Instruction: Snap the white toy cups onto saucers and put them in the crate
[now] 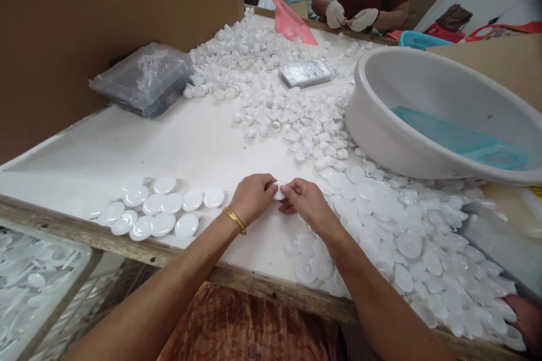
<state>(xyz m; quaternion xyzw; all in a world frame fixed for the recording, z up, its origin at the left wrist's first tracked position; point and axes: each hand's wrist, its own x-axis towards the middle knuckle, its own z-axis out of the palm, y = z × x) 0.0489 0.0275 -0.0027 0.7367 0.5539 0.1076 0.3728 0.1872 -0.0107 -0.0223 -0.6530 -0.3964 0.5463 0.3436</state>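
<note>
The left hand (253, 198) and the right hand (305, 200) are brought together over the tabletop (199, 141), close to its near edge. A small white part (278, 192) is pinched between the fingertips of both hands and is held just above the surface. Most of the part is covered by the fingers, so its shape cannot be told. A gold bangle (234, 220) is worn on the left wrist.

To the left of the hands, flat white discs (156, 211) are laid out in rough rows, touching or just beside one another. To the right, a loose heap of discs (402, 225) is spread up to the near edge and runs under the right forearm. Farther back, a pile of small white caps (271, 84) is scattered across the middle of the tabletop.

A large white basin (423, 113) is propped tilted on the heap at the right, and a blue scoop (461, 138) lies inside it. A plastic-wrapped pack (146, 79) is placed at the far left, against a cardboard wall (105, 11). A smaller wrapped pack (305, 72) lies among the caps.

At the far end, a co-worker's gloved hands (351, 16) are held together.
</note>
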